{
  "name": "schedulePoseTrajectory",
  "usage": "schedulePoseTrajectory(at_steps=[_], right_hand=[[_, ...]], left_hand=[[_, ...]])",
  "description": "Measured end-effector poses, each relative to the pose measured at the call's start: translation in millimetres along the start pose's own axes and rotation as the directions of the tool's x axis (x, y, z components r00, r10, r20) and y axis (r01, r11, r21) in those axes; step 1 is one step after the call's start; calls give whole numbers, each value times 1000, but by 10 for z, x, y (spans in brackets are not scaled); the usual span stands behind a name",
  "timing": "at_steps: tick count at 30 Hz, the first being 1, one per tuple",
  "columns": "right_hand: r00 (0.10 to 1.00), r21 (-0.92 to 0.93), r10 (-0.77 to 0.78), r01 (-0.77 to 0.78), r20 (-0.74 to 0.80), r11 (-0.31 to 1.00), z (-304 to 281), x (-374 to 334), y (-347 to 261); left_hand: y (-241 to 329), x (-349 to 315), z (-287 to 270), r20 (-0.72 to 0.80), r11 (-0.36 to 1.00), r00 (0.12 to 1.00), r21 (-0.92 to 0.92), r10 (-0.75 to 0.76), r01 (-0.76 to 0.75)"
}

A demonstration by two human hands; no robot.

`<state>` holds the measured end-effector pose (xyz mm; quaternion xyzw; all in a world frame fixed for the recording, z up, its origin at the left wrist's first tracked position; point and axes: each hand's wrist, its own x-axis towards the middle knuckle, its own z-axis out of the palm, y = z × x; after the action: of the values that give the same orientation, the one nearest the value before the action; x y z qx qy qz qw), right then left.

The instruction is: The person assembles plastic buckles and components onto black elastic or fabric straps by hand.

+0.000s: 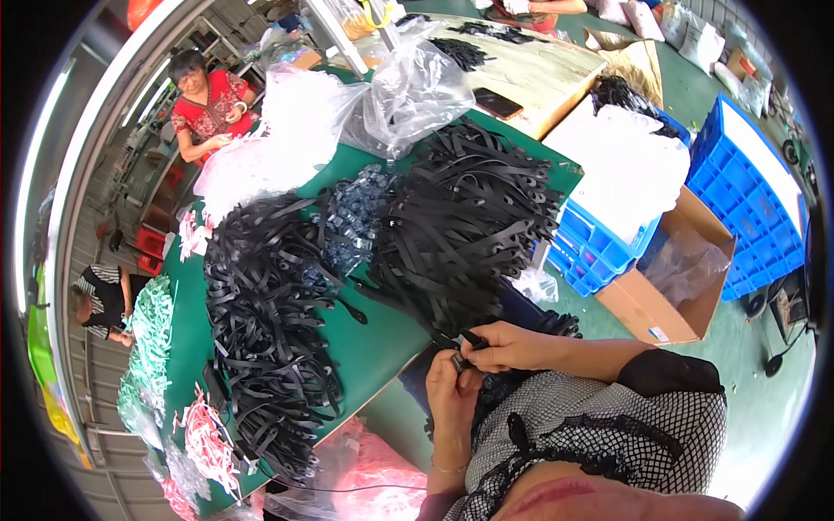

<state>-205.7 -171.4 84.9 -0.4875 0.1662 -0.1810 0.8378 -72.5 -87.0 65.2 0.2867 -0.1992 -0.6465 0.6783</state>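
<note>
My two hands meet just off the near edge of the green table (373, 373). My left hand (452, 382) is closed on a black strap (445, 340), its fingers pinched together. Close beside it, my right hand (502, 346) also pinches black strap material; a small dark piece shows between the hands, too small to make out. Beyond them lies a big pile of black straps (460, 208) with looped ends. A second heap of black straps (269, 321) stretches along the table's left. Between the piles sit many small bluish see-through plastic clips (356, 213).
Clear plastic bags (417, 87) and a phone (497, 103) rest at the far side. On the right stand blue crates (751, 195) and a cardboard box (673, 300). Green strips (152, 334) and pink strips (208, 438) lie at left. A person in red (208, 104) works across the table.
</note>
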Motion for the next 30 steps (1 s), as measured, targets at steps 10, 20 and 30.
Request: schedulePoseTrajectory(at_steps=[10, 20, 30], right_hand=[[999, -10, 13, -13, -37, 1000, -108, -32, 47], [998, -53, 50, -52, -33, 997, -126, -30, 75], [994, 15, 28, -27, -102, 1000, 27, 47, -2]], left_hand=[[10, 21, 54, -36, 1000, 999, 7, 13, -13], [6, 2, 73, -41, 999, 999, -25, 29, -30], [32, 0, -63, -14, 989, 1000, -148, 19, -21]])
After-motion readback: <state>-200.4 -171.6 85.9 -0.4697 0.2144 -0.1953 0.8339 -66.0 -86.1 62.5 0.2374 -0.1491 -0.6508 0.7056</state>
